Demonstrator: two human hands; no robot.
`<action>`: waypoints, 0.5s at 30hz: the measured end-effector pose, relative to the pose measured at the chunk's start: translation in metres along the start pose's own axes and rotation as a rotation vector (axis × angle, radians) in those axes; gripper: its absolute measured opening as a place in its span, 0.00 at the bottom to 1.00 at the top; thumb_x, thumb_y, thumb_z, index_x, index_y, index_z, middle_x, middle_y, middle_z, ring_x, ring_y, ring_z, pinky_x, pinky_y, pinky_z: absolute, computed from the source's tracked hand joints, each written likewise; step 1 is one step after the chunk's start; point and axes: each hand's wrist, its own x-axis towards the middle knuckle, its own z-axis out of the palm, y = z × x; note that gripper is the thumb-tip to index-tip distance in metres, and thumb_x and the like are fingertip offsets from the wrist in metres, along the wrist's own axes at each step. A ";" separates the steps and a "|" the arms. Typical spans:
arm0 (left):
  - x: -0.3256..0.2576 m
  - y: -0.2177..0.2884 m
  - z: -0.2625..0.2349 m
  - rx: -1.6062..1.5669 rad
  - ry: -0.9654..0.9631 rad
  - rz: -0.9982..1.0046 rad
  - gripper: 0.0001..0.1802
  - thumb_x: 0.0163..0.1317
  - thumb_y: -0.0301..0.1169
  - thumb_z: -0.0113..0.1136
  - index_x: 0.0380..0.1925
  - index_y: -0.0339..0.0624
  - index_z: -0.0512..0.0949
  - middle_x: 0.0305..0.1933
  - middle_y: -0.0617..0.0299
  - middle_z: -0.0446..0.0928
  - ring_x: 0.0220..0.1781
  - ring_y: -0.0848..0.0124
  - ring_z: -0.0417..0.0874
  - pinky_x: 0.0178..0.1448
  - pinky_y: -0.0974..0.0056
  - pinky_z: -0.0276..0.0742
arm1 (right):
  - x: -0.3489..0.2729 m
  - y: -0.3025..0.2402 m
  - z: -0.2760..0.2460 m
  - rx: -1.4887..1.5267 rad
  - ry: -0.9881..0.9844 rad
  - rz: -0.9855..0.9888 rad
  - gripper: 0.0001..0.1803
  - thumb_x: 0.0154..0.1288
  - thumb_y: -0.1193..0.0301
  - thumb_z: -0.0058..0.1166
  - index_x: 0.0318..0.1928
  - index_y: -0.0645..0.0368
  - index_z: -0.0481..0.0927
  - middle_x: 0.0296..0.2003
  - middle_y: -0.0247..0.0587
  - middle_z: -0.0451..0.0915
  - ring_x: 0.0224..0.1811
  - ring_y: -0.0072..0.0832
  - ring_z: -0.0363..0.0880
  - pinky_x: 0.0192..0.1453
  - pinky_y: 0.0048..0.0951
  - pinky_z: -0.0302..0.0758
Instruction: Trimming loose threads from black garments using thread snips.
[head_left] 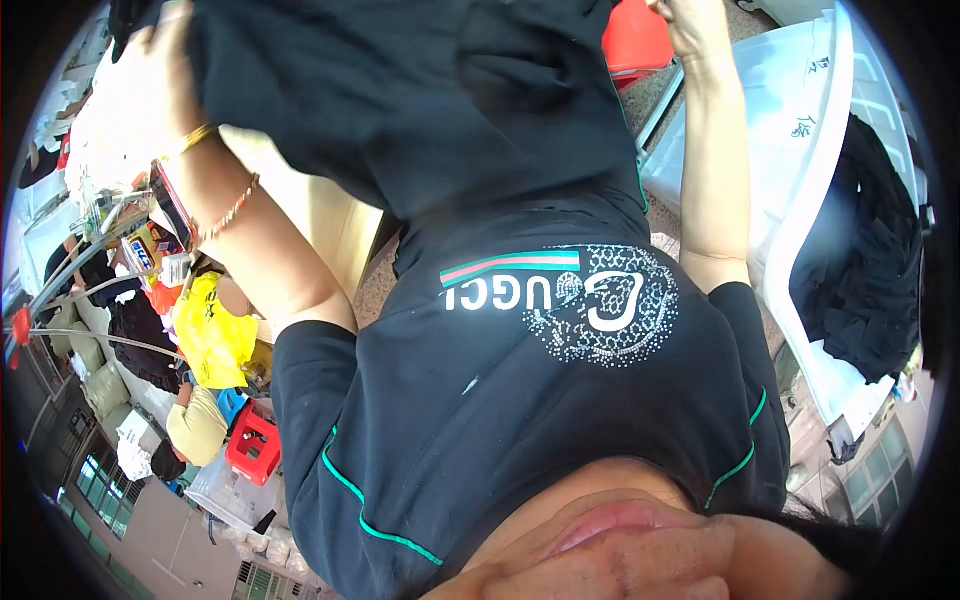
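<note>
At the upper left, my left hand (158, 72) is smeared and washed out by bright light, beside black cloth (330, 85) spread over my lap. A yellow band and a beaded bracelet circle that wrist. I cannot make out whether its fingers grip the cloth or a small dark piece (124, 28) by the fingertips. My right hand (692, 22) is partly cut off by the upper edge. Its fingers look curled closed, and what they hold, if anything, is out of sight. A red object (636, 42) lies just left of it.
To the right stands a white plastic bin (825, 190), with a heap of black cloth (868, 260) beside its rim. At left are a yellow bag (215, 335), a red stool (254, 444) and a person in a yellow top (197, 425). A pale wooden surface (315, 205) lies under my left forearm.
</note>
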 end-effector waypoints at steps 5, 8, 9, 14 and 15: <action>-0.056 0.023 0.030 -0.724 0.033 -0.422 0.34 0.59 0.36 0.72 0.63 0.32 0.72 0.69 0.48 0.69 0.70 0.60 0.70 0.73 0.60 0.60 | -0.048 0.033 -0.003 -0.097 -0.086 0.255 0.14 0.69 0.66 0.59 0.49 0.62 0.83 0.32 0.37 0.84 0.20 0.18 0.74 0.24 0.18 0.66; -0.068 0.069 0.024 -0.628 0.015 -0.197 0.16 0.63 0.29 0.68 0.51 0.44 0.84 0.62 0.56 0.77 0.63 0.68 0.77 0.67 0.62 0.69 | -0.065 0.083 -0.021 -0.229 -0.140 0.147 0.16 0.70 0.63 0.58 0.53 0.55 0.85 0.32 0.33 0.85 0.19 0.08 0.62 0.23 0.13 0.56; -0.067 0.083 0.022 -0.514 -0.004 -0.057 0.12 0.62 0.27 0.68 0.46 0.43 0.86 0.58 0.58 0.80 0.61 0.68 0.79 0.65 0.64 0.70 | -0.072 0.089 -0.023 -0.221 -0.162 0.160 0.16 0.70 0.63 0.58 0.53 0.56 0.85 0.33 0.33 0.85 0.19 0.08 0.63 0.23 0.13 0.57; -0.083 0.118 0.019 -0.517 -0.204 0.082 0.08 0.59 0.26 0.69 0.39 0.44 0.87 0.48 0.61 0.85 0.54 0.68 0.81 0.60 0.65 0.72 | -0.083 0.101 -0.007 -0.160 -0.186 0.179 0.15 0.70 0.66 0.58 0.53 0.57 0.84 0.34 0.30 0.84 0.20 0.09 0.63 0.25 0.13 0.58; -0.084 0.119 0.024 -0.513 -0.227 0.120 0.08 0.59 0.26 0.69 0.39 0.44 0.87 0.47 0.62 0.85 0.53 0.68 0.81 0.60 0.65 0.73 | -0.083 0.102 -0.003 -0.216 -0.147 0.240 0.16 0.68 0.65 0.60 0.53 0.56 0.84 0.33 0.26 0.82 0.21 0.08 0.63 0.25 0.14 0.58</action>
